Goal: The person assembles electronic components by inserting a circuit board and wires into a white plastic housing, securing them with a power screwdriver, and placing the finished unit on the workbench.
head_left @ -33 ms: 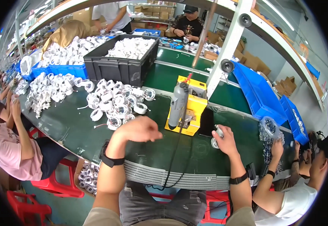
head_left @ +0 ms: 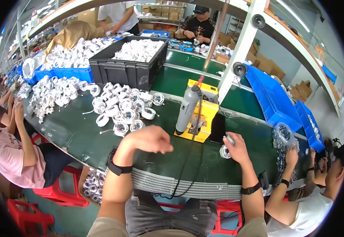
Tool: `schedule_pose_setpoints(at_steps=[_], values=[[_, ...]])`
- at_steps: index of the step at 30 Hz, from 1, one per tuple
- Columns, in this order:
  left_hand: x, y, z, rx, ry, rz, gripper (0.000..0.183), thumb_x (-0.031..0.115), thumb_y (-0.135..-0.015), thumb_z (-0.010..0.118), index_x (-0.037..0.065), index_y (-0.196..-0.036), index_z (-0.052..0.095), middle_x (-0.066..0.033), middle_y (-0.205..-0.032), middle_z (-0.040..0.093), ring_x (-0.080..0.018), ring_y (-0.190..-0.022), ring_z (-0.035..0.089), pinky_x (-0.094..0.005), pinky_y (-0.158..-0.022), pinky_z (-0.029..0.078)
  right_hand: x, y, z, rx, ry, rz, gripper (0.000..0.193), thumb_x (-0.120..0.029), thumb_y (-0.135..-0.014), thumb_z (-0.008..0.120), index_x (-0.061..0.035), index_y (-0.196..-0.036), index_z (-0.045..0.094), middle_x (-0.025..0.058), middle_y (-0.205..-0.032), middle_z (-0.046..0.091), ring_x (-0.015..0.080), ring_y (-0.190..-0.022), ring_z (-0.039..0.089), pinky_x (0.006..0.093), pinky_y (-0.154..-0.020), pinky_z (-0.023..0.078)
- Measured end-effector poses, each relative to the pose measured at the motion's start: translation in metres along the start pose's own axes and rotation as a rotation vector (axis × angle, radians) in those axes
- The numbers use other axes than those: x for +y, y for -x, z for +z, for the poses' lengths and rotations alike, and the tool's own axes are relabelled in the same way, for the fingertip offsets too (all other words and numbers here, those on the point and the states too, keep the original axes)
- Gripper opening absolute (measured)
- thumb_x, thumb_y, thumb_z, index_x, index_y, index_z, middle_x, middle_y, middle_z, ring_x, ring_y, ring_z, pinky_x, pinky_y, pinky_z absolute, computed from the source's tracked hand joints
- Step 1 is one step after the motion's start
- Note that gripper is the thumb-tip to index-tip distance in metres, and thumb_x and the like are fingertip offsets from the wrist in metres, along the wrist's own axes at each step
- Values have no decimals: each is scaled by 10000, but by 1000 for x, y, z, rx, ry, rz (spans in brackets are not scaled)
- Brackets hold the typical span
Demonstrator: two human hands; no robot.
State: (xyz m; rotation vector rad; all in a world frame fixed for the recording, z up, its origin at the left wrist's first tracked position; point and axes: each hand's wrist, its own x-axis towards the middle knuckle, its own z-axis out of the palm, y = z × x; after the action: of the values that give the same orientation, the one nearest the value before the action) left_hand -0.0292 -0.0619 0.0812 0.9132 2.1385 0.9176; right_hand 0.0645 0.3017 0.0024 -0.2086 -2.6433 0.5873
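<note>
My left hand (head_left: 150, 139) hovers above the green belt with its fingers curled loosely and nothing in it, just below a pile of white round lamp housings (head_left: 125, 106). My right hand (head_left: 235, 147) grips a small white round lamp housing (head_left: 224, 151) against the belt. Between my hands stands a grey electric screwdriver (head_left: 187, 106) upright in a yellow fixture box (head_left: 202, 116), its black cable running down toward me.
A dark grey crate (head_left: 130, 71) full of white parts sits behind the pile, blue bins (head_left: 272, 98) at the right. One person sits at my left, another at my right holding a bag of parts (head_left: 283, 134). Two people work across the line.
</note>
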Motion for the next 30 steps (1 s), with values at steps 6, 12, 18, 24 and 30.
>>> schedule_pose_setpoints(at_steps=[6, 12, 18, 24, 30], values=[[6, -18, 36, -193, -119, 215, 245, 283, -857, 655, 39, -846, 663, -51, -699, 654, -159, -629, 613, -300, -573, 465, -35, -10, -15, -199, -172, 45, 407, -229, -688, 755, -22, -1023, 650, 161, -944, 646, 316, -865, 643, 361, -798, 505], [10, -40, 61, -68, -1, 371, 272, 321, -892, 628, 53, -932, 652, -33, -742, 642, -146, -648, 581, -297, -593, 458, -86, -1, -47, 239, -180, -109, 429, -116, -660, 786, -13, -1045, 625, 143, -953, 633, 269, -832, 633, 340, -750, 503], [23, -48, 89, -34, 1098, 518, 572, 442, -996, 403, 17, -1378, 369, -59, -1155, 572, -149, -1053, 577, -287, -839, 506, -136, 22, -19, 215, -421, -604, 536, -182, -584, 871, -20, -1024, 612, 136, -999, 643, 279, -870, 624, 356, -779, 503], [15, -49, 72, 106, 746, 366, 373, 245, -971, 534, 19, -1267, 521, -19, -1084, 596, -92, -994, 539, -253, -854, 436, -126, 7, -22, 192, -396, -574, 449, -262, -699, 783, -27, -1038, 606, 123, -981, 636, 308, -925, 590, 371, -794, 481], [13, -49, 74, 150, 825, 464, 409, 53, -866, 664, 18, -1230, 481, -70, -1147, 593, -142, -1061, 560, -289, -867, 469, -105, 3, -3, -458, -987, 15, 219, -89, -899, 606, 14, -1091, 626, 80, -913, 663, 149, -818, 629, 278, -738, 499]])
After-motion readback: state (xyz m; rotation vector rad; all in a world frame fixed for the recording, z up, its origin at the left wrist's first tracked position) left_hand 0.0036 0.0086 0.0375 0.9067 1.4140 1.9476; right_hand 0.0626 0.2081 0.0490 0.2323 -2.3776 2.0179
